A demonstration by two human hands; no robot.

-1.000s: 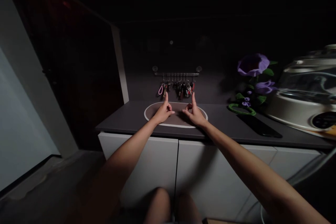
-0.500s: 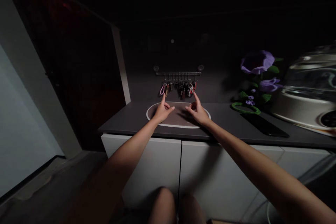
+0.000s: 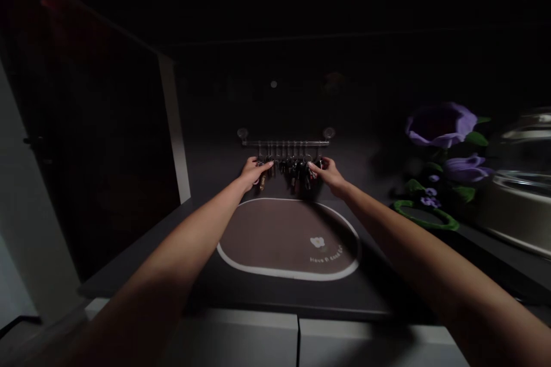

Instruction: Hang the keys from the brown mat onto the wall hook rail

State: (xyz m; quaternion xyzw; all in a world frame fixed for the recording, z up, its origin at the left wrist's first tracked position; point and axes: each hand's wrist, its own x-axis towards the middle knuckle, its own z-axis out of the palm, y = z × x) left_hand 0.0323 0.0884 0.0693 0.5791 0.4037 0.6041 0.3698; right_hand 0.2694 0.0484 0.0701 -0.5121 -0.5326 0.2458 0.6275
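A bunch of keys [image 3: 295,169] hangs in a row from a clear hook rail [image 3: 286,143] on the dark wall. At the row's left end is my left hand [image 3: 253,173], its thumb stretched across the front of the keys and apart from the index finger. My right hand [image 3: 330,174] is at the right end, with thumb and index finger likewise spread about the keys there. Both hands appear to touch the outer keys, but no firm grip shows. Some fingers are hidden. Below lies an oval brown mat [image 3: 275,235] with a white rim.
The mat lies on a dark countertop [image 3: 258,295] over white cabinets [image 3: 241,332]. To the right stand purple flowers [image 3: 447,126] with a green ring base [image 3: 424,223], beside a pale rounded appliance [image 3: 516,200]. A dark door [image 3: 99,155] is on the left.
Both my hands have moved forward from above the mat to the hanging keys. The view has come closer to the counter, and the mat's print now shows.
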